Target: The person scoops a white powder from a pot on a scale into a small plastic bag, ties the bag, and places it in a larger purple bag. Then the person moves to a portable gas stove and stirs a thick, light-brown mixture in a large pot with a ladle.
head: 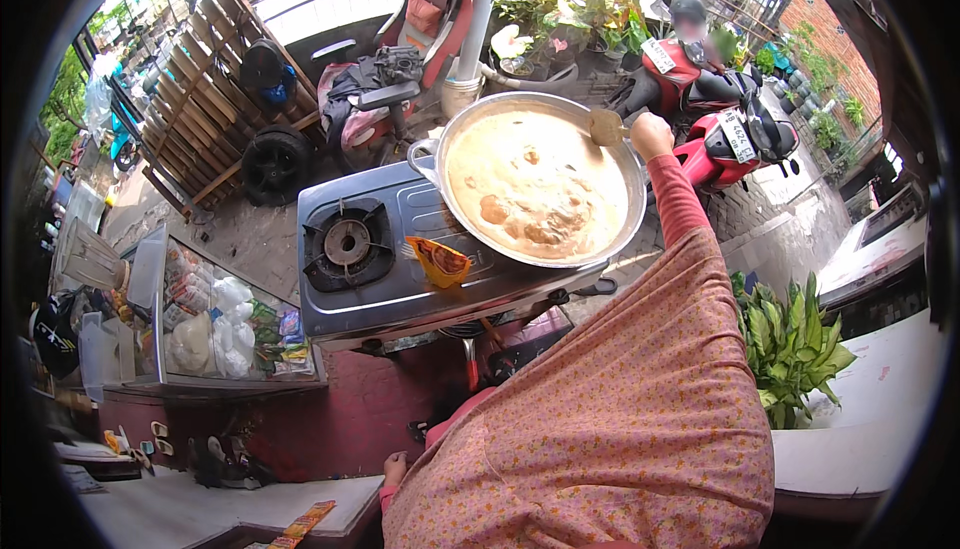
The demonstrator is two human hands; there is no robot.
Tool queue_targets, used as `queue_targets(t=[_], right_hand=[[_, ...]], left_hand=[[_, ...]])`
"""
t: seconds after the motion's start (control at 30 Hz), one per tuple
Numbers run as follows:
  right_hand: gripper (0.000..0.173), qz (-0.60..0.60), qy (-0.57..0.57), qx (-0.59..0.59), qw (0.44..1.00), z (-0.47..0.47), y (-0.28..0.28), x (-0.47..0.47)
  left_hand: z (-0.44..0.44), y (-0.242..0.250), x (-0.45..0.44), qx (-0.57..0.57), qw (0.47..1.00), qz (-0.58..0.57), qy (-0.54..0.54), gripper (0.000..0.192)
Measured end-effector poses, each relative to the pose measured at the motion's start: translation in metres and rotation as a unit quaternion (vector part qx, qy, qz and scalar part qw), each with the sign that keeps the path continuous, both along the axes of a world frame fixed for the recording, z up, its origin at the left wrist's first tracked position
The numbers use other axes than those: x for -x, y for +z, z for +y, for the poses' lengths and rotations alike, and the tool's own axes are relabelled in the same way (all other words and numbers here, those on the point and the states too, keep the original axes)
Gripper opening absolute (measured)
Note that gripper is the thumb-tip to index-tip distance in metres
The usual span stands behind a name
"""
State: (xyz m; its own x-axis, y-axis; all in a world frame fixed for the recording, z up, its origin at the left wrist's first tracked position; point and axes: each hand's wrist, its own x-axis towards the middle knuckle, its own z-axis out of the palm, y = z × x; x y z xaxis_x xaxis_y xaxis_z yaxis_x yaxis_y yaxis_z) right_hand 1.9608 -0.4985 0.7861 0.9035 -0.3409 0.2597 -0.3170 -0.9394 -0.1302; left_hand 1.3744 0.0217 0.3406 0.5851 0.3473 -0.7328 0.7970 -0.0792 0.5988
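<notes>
A large metal wok with loop handles stands on the right part of a two-burner gas stove, filled with a pale tan liquid with browner patches. My right hand is closed on a ladle or spatula at the wok's upper right rim; the tool's head is over the liquid's edge. Down beside my body, near the corner of a white ledge, hangs my left hand; whether its fingers hold anything is unclear. An opened yellow packet lies on the stovetop between the bare left burner and the wok.
A glass display case with bagged goods stands left of the stove. Behind are a wooden slatted frame, a wheel and a worn chair. Parked red motorbikes and a helmeted person stand at upper right. A leafy plant is at right.
</notes>
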Motion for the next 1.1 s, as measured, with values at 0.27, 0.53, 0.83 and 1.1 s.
queue_targets(t=[0.27, 0.53, 0.83, 1.1], right_hand=[[0.023, 0.024, 0.056, -0.004, 0.998, -0.015, -0.018, -0.058], [0.035, 0.069, 0.136, -0.032, 0.988, 0.010, -0.029, -0.092], [0.034, 0.045, 0.213, -0.024, 0.976, 0.042, -0.006, -0.056], [0.038, 0.021, 0.102, 0.053, 0.993, 0.001, 0.000, -0.052]], left_hand=[[-0.029, -0.001, 0.011, -0.034, 0.999, 0.002, 0.014, 0.026], [-0.051, -0.036, 0.041, -0.069, 0.997, 0.003, 0.027, 0.027], [-0.056, -0.012, 0.015, -0.042, 0.998, 0.022, 0.049, 0.025], [-0.057, 0.014, -0.005, -0.076, 0.997, 0.001, 0.026, 0.024]])
